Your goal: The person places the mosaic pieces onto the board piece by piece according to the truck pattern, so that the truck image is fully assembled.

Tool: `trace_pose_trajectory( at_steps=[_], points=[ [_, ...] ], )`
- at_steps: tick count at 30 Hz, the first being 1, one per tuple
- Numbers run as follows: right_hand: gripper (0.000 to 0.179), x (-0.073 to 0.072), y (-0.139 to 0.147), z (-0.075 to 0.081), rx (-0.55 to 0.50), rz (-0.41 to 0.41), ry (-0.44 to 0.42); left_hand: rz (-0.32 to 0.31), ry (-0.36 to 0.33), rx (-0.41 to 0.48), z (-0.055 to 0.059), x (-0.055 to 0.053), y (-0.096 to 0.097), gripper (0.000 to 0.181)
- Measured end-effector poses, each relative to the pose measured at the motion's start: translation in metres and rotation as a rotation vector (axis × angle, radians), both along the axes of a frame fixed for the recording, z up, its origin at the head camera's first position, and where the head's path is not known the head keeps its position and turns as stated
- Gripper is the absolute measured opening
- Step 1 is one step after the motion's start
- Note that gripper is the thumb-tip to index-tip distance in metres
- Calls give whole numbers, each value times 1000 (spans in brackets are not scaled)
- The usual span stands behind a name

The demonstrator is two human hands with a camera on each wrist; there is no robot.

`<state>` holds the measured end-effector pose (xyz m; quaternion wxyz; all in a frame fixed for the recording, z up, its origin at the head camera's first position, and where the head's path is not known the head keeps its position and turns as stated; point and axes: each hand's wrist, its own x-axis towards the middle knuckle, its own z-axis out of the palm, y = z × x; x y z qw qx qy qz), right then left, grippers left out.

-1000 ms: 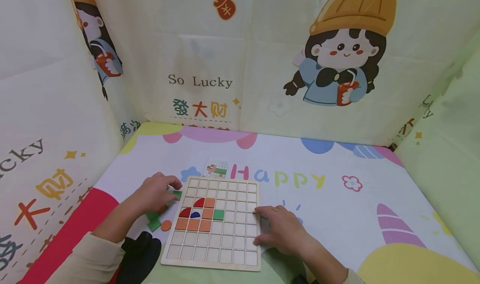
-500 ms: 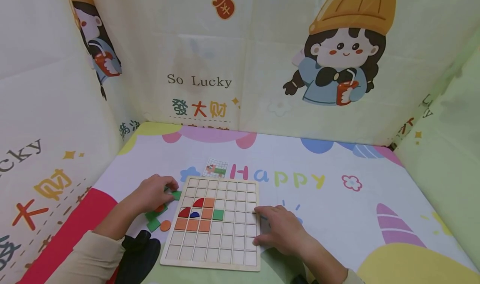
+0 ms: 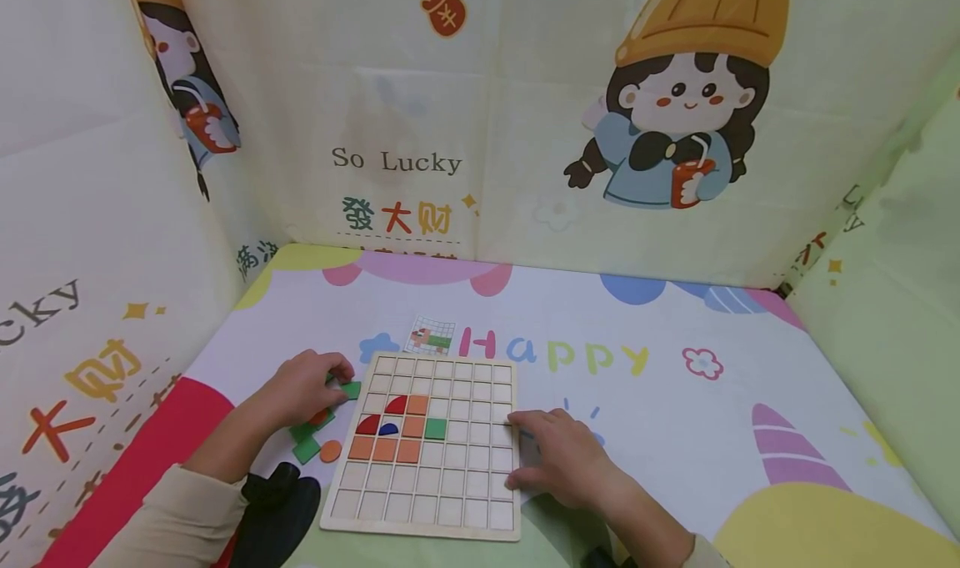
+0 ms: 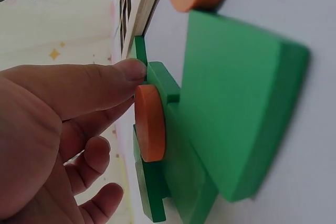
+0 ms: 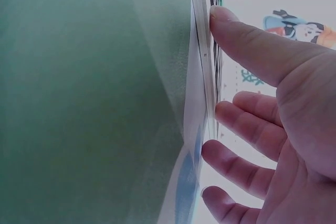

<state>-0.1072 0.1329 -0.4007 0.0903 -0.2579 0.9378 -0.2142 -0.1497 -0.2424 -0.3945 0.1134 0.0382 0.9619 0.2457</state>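
Observation:
My left hand (image 3: 309, 384) is at a loose pile of green tiles (image 3: 305, 445) left of the board. In the left wrist view its thumb and index finger (image 4: 128, 72) meet at a small green tile (image 4: 139, 51); whether they pinch it is hidden. My right hand (image 3: 562, 455) rests thumb and fingertips against the right edge of the wooden grid board (image 3: 480, 472). On the board sit orange square tiles (image 3: 384, 449), red quarter-round tiles (image 3: 367, 424), a blue half-round tile (image 3: 388, 429) and a green square tile (image 3: 435, 429).
A small picture card (image 3: 431, 334) with a gridded coloured pattern lies behind the board. An orange round tile (image 3: 330, 451) lies by the board's left edge. A black object (image 3: 288, 510) is beside the left forearm. Printed cloth walls (image 3: 517, 118) enclose the table.
My left hand has drawn slightly left, away from the board's edge, over the green tiles. The right hand and the tiles on the board stay as they were.

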Motion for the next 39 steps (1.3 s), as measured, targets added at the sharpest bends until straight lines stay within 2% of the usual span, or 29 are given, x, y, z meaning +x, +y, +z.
trace_pose_trajectory(
  at_steps=[11,20,28,34,39],
  points=[
    [68,0,-1,0,0,-1,0,12,-4,-5,-1,1,-1,35],
    [67,0,0,0,-3,0,10,7,40,-20,-4,3,-3,41],
    [68,1,0,0,-5,-4,-4,11,41,39,7,6,6,37],
    [68,0,0,0,-2,0,1,-42,81,15,15,7,18,34],
    [68,0,0,0,-1,-1,-1,-50,76,18,17,9,29,32]
  ],
)
